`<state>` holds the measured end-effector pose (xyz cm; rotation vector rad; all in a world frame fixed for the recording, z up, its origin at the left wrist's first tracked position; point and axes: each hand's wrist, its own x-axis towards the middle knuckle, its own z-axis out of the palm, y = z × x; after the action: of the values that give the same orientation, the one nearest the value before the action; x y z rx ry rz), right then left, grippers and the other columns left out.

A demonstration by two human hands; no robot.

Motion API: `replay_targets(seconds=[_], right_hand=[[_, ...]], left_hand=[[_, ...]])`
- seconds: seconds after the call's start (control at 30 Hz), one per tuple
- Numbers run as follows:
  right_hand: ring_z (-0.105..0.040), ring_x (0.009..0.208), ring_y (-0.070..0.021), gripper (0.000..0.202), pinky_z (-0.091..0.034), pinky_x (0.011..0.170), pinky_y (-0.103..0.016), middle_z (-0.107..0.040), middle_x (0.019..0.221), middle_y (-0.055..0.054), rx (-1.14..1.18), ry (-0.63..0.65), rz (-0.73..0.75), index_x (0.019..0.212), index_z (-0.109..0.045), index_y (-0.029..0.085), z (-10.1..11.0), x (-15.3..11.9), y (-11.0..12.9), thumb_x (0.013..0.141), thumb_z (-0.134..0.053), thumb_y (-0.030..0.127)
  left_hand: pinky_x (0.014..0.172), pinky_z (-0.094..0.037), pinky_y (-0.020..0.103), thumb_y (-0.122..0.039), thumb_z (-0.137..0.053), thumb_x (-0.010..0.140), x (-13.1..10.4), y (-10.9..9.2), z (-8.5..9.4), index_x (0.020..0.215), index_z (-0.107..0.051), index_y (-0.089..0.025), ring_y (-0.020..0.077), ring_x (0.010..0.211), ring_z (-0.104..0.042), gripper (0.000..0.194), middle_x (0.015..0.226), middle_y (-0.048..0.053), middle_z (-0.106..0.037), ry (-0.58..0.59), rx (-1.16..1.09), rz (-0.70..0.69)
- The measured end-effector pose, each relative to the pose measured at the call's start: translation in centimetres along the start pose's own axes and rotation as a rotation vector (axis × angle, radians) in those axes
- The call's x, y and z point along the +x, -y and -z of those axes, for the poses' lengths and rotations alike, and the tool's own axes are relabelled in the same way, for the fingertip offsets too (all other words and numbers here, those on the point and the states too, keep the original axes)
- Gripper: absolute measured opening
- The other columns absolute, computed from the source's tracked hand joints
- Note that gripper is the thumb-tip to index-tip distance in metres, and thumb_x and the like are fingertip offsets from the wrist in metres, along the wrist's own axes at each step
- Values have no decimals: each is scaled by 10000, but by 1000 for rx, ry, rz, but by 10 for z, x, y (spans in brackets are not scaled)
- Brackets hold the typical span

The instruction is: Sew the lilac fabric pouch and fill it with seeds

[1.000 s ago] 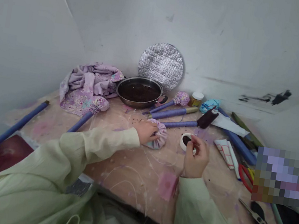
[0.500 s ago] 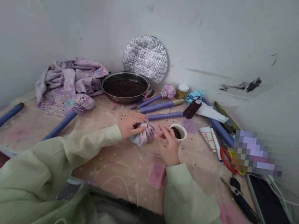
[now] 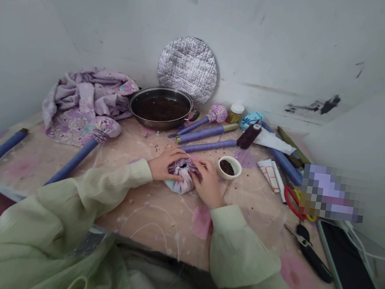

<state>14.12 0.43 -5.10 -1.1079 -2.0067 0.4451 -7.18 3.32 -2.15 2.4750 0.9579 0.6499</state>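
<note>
A small gathered pouch of lilac patterned cloth (image 3: pixel 180 184) sits on the table at the centre, a dark opening showing at its top. My left hand (image 3: pixel 166 164) grips its left side, the thumb along the front. My right hand (image 3: pixel 207 182) has its fingers closed on the right edge of the pouch's mouth. Just beyond the right hand stands a small white cup (image 3: pixel 236 165) with dark grains inside. Dark grains are also scattered on the table behind the left hand.
A pan (image 3: pixel 158 122) of dark material stands behind, before a round silver mat (image 3: pixel 188 66). Bunched floral cloth (image 3: pixel 86 99) lies left. Blue-wrapped sticks (image 3: pixel 201 136) and a dark thread spool (image 3: pixel 249 137) lie behind. Scissors (image 3: pixel 294 203), pliers (image 3: pixel 312 261) and a phone (image 3: pixel 351 269) lie right.
My right hand has moved left from beside the cup onto the pouch. The pouch's gathered top is now spread, showing its dark opening.
</note>
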Motion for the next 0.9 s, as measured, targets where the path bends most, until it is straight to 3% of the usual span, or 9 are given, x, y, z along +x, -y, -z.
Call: replay_targets(seconds=[0.1, 0.23, 0.4, 0.57, 0.77, 0.9], right_hand=[[-521, 1015, -254, 288, -413, 922, -460, -570, 1048, -94, -4, 15, 16, 1122, -623, 234, -2, 3, 0, 849, -533, 248], [-547, 950, -215, 206, -454, 866, -381, -586, 979, -89, 46, -41, 12, 983, -640, 186, -6, 5, 2, 876, -464, 191], [-557, 890, -200, 161, -468, 816, -351, -582, 913, -80, 110, -171, -5, 912, -612, 173, -7, 6, 12, 862, -459, 168], [-560, 895, -198, 161, -470, 816, -358, -581, 921, -83, 178, -227, -6, 927, -607, 176, -2, 5, 21, 871, -458, 196], [-571, 917, -186, 283, -485, 745, -314, -592, 1048, -80, 290, -71, 25, 1094, -599, 201, 19, 3, 20, 843, -567, 328], [-563, 785, -172, 278, -462, 694, -308, -617, 893, -52, 327, -70, -42, 985, -631, 190, 19, 0, 16, 758, -671, 346]], left_hand=[[1055, -303, 473, -509, -663, 719, -3, 15, 2, 1308, -441, -163, 296, 1237, -410, 718, 1304, 171, -469, 58, -75, -38], [1040, -309, 462, -493, -654, 732, -1, 22, 1, 1292, -463, -172, 290, 1199, -429, 673, 1266, 157, -492, 94, -105, -26], [936, -357, 426, -509, -505, 831, 8, 8, -4, 1069, -570, -154, 253, 1020, -485, 432, 1049, 124, -560, -34, -70, -65], [884, -359, 376, -500, -400, 876, 15, -6, -6, 918, -508, -175, 220, 943, -495, 345, 982, 100, -557, -160, -135, -88], [801, -378, 349, -339, -424, 845, 18, -12, -9, 932, -464, -174, 202, 843, -476, 191, 891, 70, -522, -116, -184, 2], [816, -384, 355, -280, -401, 828, 18, -20, -13, 947, -441, -169, 203, 868, -445, 168, 904, 68, -478, -69, -239, 17]])
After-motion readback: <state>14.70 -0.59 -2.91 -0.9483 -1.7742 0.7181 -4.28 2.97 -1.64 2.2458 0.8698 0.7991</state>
